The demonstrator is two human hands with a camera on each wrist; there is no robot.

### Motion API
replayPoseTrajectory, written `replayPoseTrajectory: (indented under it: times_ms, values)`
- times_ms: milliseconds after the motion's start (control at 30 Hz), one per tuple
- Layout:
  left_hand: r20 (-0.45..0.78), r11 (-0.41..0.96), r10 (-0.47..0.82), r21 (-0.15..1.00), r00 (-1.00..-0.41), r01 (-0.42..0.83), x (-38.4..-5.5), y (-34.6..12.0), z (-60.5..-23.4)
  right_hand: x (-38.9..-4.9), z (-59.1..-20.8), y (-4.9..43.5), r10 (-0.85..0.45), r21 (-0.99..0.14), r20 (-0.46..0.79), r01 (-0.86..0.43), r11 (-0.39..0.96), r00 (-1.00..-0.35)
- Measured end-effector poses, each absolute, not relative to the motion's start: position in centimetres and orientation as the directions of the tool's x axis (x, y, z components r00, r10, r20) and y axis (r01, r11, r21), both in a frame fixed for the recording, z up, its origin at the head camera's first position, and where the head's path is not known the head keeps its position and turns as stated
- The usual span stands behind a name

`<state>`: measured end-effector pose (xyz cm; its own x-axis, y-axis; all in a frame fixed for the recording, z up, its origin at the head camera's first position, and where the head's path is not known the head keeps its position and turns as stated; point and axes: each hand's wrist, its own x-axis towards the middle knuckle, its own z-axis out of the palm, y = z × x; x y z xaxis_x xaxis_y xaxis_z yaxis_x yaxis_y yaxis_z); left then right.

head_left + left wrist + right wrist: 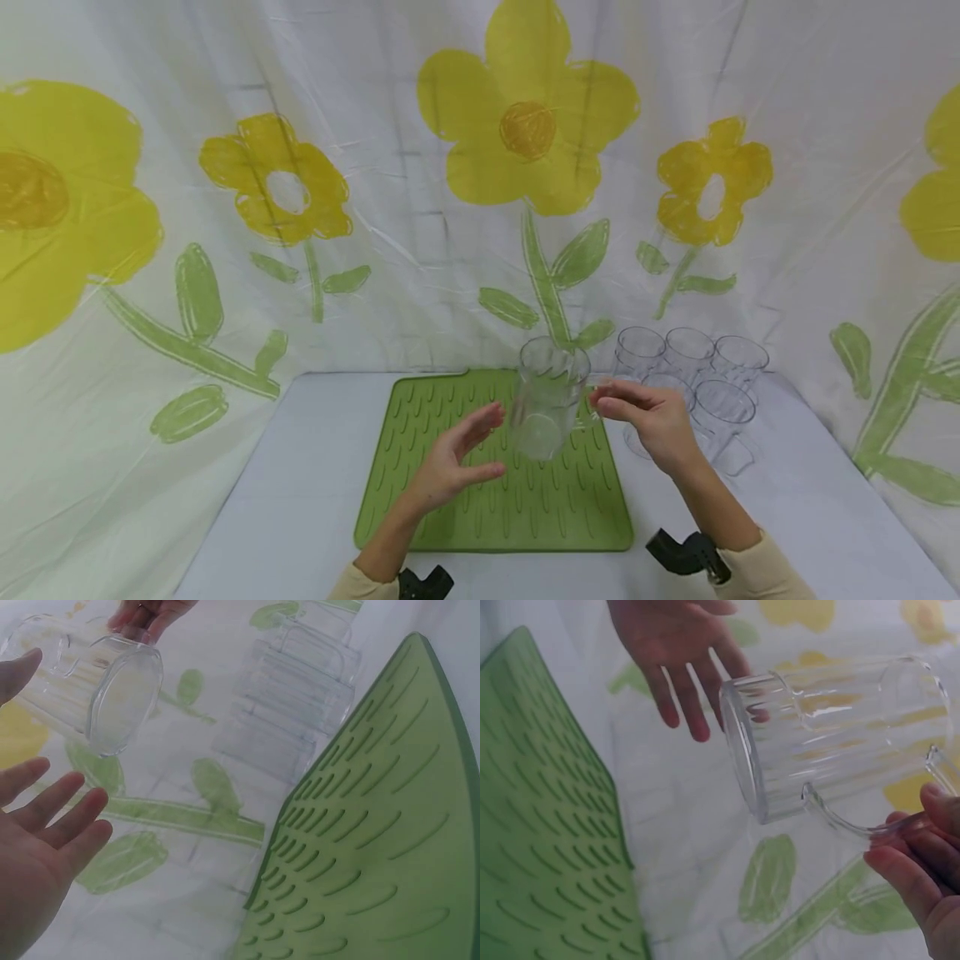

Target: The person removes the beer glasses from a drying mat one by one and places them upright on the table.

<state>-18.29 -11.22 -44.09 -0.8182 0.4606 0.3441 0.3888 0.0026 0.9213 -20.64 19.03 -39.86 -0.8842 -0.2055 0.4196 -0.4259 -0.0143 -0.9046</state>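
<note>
A clear glass mug (546,408) is held upright above the green ridged mat (450,525). My right hand (651,419) pinches its handle between thumb and fingers, seen closely in the right wrist view, where the mug (832,735) has its base toward the other hand. On the mug's left side my left hand (457,460) is spread, thumb apart from the fingers. In the left wrist view the left hand (45,847) has straight, parted fingers close to the mug (90,682), with a gap visible below it.
Several more clear glass mugs (723,404) stand in a group right of the mat on the white table (277,492). Behind hangs a white curtain (390,275) printed with yellow flowers. Black wrist cameras (688,554) sit on both forearms.
</note>
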Motion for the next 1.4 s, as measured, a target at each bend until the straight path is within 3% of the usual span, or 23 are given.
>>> replayPoseTrajectory:
  times_ms: [167,433,700,1400]
  values:
    - [0.334,0.043,0.451,0.918,-0.827,0.394,-18.2,-11.5,-44.2,-20.7,-39.5,19.4,-0.169,-0.897,0.442,-0.439,-0.059,-0.881]
    - [0.31,0.117,0.423,0.913,-0.851,0.391,-18.1,-12.0,-44.8,-20.7,-38.8,20.0,-0.106,-0.895,0.446,-0.447,-0.014,-0.889]
    - [0.228,0.221,0.364,0.921,-0.903,0.321,-17.4,-12.7,-44.8,-20.7,-38.4,20.6,-0.057,-0.897,0.442,-0.44,-0.038,-0.895]
    - [0.146,0.307,0.237,0.927,-0.96,0.217,-16.6,-15.5,-46.6,-20.8,-37.7,23.1,0.12,-0.904,0.42,-0.426,-0.03,-0.9]
